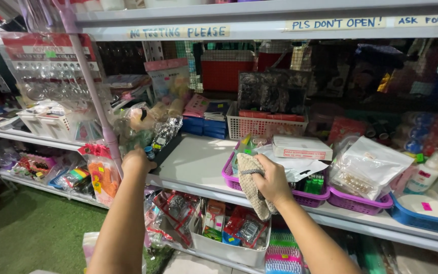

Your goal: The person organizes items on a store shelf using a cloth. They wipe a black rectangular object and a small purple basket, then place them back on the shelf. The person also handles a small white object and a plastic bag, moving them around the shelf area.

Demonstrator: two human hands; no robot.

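Left hand at the shelf's front edge, fingers curled round a clear plastic packet there. Right hand clenched on a beige knitted cloth, held against the purple basket's front, hanging below the shelf lip.

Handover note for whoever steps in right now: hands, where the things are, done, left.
Left hand: reaching to the shelf edge, fingers on a small clear packet; grip itself hidden.
Right hand: closed on a beige cloth, held in front of the purple basket at the shelf front.
Bare shelf patch lies between the packets and that basket.
Done: cloth is in hand, bare patch open.
Left: cloth is not yet touching the shelf; the packet still sits at the patch's left edge.
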